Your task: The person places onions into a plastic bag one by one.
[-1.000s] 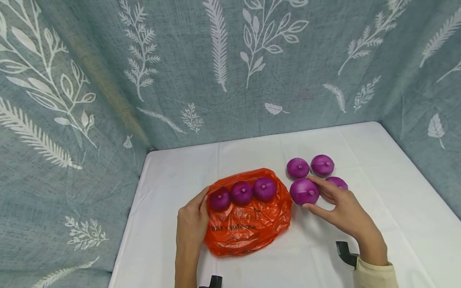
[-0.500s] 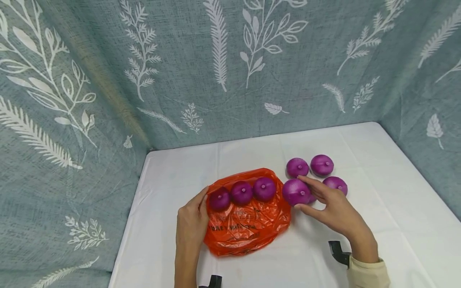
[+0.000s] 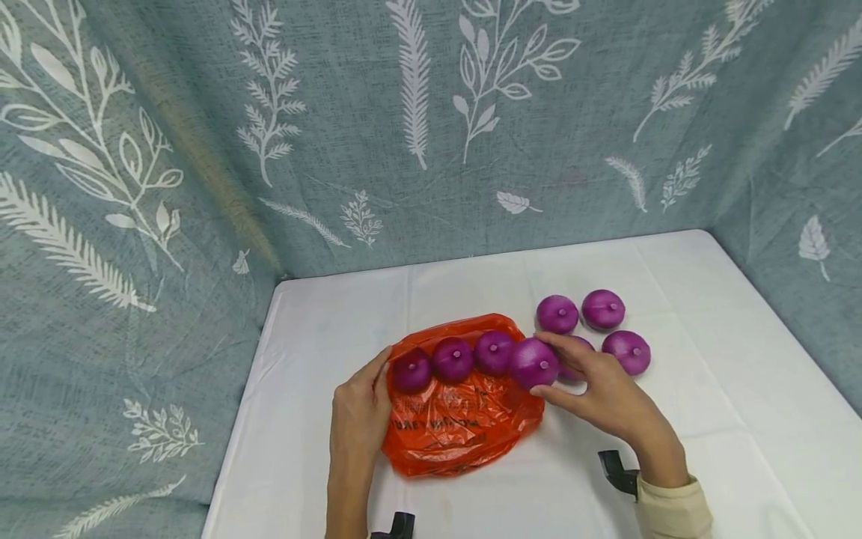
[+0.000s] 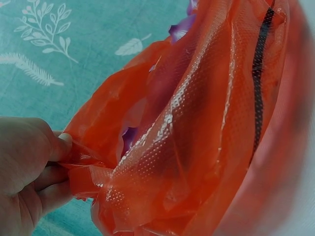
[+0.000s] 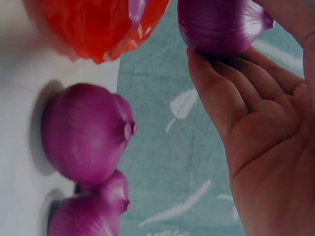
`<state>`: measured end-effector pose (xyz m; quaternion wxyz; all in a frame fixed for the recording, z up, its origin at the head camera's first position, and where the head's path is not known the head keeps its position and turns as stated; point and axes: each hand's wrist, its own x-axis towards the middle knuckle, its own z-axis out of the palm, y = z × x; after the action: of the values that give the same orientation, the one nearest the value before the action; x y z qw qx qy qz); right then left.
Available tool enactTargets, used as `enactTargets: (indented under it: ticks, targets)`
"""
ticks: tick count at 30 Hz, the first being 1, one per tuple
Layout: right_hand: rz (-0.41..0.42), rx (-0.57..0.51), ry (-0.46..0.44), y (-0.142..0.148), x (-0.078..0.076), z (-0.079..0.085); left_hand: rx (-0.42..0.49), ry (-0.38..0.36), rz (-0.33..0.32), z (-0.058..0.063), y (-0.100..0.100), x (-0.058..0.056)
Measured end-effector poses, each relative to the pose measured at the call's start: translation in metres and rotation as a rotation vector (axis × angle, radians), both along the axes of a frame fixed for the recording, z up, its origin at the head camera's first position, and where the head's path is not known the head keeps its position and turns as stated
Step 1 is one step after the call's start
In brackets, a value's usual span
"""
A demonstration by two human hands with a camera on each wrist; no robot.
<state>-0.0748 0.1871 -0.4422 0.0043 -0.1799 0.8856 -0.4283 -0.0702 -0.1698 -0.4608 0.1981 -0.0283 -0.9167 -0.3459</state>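
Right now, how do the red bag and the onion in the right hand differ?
The bag is red, wide and crumpled; the onion is purple, smaller and round. The bag shows dark print; the onion shows a pale tip. The left hand pinches the bag; the right hand holds the onion. Both look shiny.

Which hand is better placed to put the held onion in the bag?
The right hand, most likely: it holds the onion at the right edge of the red bag, while the left hand pinches the opposite side.
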Motion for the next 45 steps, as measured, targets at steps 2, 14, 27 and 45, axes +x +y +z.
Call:
enactTargets:
  ticks: [2, 14, 27, 45]
  targets:
    - [0.011, 0.005, -0.01, -0.005, 0.0, 0.001, -0.001, 0.001, 0.0, 0.0, 0.0, 0.0]
    - [0.117, -0.032, -0.005, -0.027, -0.004, 0.004, 0.009, -0.007, 0.021, 0.002, 0.0, 0.001]
    - [0.157, 0.035, 0.051, -0.046, -0.01, 0.011, 0.028, -0.009, 0.016, -0.002, -0.002, 0.001]
    - [0.248, 0.059, 0.015, -0.083, -0.018, 0.025, 0.025, -0.006, 0.029, -0.002, -0.002, 0.001]
